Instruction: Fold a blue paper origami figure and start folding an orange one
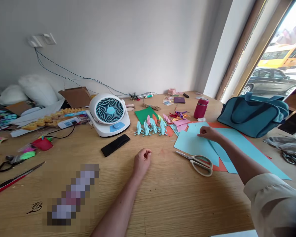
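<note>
My left hand (142, 160) rests on the wooden table, fingers curled in; whatever might be inside is hidden. Over a light blue sheet of paper (193, 144) my right hand (208, 133) has its fingers pinched together at the upper edge. More light blue paper (246, 144) and orange paper (223, 165) lie under and beside it. Scissors (199, 164) with pale handles lie spread slightly, their tip touching the front sheet's area. Between and beyond the hands stand several small light blue folded paper figures (151, 127).
A white fan (110, 113) and black phone (115, 145) are at left centre. Paper scraps (180, 117), a green sheet (144, 114) and a red bottle (201, 108) stand farther back. A teal bag (253, 115) sits at right, a craft knife (17, 177) at left.
</note>
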Available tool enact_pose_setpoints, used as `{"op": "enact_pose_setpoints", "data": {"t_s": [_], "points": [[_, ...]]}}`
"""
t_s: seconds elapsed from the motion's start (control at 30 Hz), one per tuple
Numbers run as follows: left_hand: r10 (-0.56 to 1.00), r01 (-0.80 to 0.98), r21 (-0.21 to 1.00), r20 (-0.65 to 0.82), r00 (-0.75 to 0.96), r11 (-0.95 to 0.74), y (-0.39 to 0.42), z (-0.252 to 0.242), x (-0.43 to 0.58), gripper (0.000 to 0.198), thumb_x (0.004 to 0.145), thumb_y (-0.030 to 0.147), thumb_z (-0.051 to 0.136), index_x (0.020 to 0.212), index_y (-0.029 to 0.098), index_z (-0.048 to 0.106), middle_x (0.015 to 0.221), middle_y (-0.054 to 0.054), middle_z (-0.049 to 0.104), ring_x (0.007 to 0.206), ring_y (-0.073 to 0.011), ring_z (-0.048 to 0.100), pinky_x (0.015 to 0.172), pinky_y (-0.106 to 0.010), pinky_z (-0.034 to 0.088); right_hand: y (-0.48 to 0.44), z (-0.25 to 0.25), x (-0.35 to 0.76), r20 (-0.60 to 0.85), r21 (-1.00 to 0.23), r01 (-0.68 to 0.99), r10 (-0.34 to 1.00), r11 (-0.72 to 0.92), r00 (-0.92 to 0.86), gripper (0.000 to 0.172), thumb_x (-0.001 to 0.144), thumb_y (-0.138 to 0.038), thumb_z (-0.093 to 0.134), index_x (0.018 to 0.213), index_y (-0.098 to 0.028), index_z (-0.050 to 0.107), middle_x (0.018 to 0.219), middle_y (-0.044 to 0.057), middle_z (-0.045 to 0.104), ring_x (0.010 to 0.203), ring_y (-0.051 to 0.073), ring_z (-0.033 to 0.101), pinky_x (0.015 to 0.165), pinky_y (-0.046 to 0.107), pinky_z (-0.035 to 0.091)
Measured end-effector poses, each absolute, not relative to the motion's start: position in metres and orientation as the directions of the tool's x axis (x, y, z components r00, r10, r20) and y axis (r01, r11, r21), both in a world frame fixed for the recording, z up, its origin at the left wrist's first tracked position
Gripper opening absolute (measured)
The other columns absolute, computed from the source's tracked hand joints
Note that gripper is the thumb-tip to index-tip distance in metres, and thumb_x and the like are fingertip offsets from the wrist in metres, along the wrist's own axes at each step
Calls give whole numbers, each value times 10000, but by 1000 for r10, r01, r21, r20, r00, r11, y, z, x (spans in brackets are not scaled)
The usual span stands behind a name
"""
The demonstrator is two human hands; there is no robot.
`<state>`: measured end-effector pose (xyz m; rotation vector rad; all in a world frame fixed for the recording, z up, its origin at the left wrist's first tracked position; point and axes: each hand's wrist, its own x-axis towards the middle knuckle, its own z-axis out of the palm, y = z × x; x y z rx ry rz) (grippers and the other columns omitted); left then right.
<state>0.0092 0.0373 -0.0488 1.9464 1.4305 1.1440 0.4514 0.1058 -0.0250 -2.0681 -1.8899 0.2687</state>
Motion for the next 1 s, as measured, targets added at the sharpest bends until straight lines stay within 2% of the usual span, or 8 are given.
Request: {"op": "enact_pose_setpoints", "data": {"t_s": [0.1, 0.2, 0.43, 0.57, 0.63, 0.77, 0.9, 1.0], "points": [[930, 540, 765, 349, 111, -352, 37, -49, 9, 144, 830, 84, 555, 831, 179, 664, 795, -2, 692, 693, -112, 613, 679, -208, 462, 103, -23, 458, 179, -427, 904, 977, -31, 118, 396, 779, -543, 606, 935, -184, 666, 743, 45, 669, 671, 191, 598, 575, 294, 452], [931, 540, 766, 349, 108, -350, 37, -48, 10, 147, 825, 80, 557, 832, 180, 665, 792, 2, 689, 685, -109, 607, 676, -207, 457, 99, -23, 457, 185, -449, 893, 974, -36, 132, 483, 795, -562, 560, 1051, -168, 673, 729, 51, 668, 671, 209, 618, 583, 313, 463], [936, 549, 764, 332, 116, -339, 36, -47, 10, 147, 820, 82, 562, 829, 184, 669, 787, 6, 692, 676, -108, 603, 674, -207, 456, 100, -34, 421, 39, -421, 906, 996, -56, 79, 406, 515, -512, 840, 741, -213, 684, 741, 46, 694, 694, 242, 647, 596, 322, 468], [937, 551, 762, 326, 127, -340, 37, -47, 9, 143, 830, 95, 559, 831, 188, 668, 795, 2, 697, 680, -112, 607, 686, -214, 459, 97, -33, 413, 44, -467, 884, 997, -34, 62, 333, 727, -494, 754, 731, -180, 642, 708, -1, 652, 645, 158, 598, 632, 304, 478], [936, 550, 761, 325, 135, -344, 38, -47, 8, 143, 831, 100, 558, 829, 189, 669, 796, -1, 698, 689, -116, 611, 693, -217, 462, 92, -29, 410, 117, -511, 859, 990, -9, 80, 305, 774, -477, 713, 737, -183, 639, 714, -5, 647, 653, 153, 586, 643, 301, 472], [936, 551, 760, 323, 138, -343, 39, -47, 7, 139, 834, 117, 552, 826, 192, 669, 800, -6, 699, 704, -123, 619, 699, -220, 468, 86, -16, 405, 352, -616, 784, 915, 71, 194, 238, 746, -448, 675, 725, -213, 641, 722, 6, 653, 726, 199, 596, 670, 309, 449], [938, 557, 758, 319, 136, -339, 39, -45, 6, 129, 837, 147, 550, 824, 193, 670, 792, -10, 697, 701, -127, 620, 694, -222, 470, 82, 0, 404, 555, -698, 692, 749, 183, 362, 270, 836, -486, 565, 845, -219, 602, 820, 15, 629, 786, 193, 582, 714, 305, 466], [937, 562, 754, 320, 138, -340, 39, -43, 6, 132, 837, 165, 547, 825, 195, 675, 780, -8, 694, 676, -126, 612, 679, -223, 470, 78, 7, 408, 617, -741, 628, 611, 239, 495, 304, 901, -525, 479, 922, -231, 554, 798, 11, 559, 740, 179, 541, 678, 303, 473]]}}
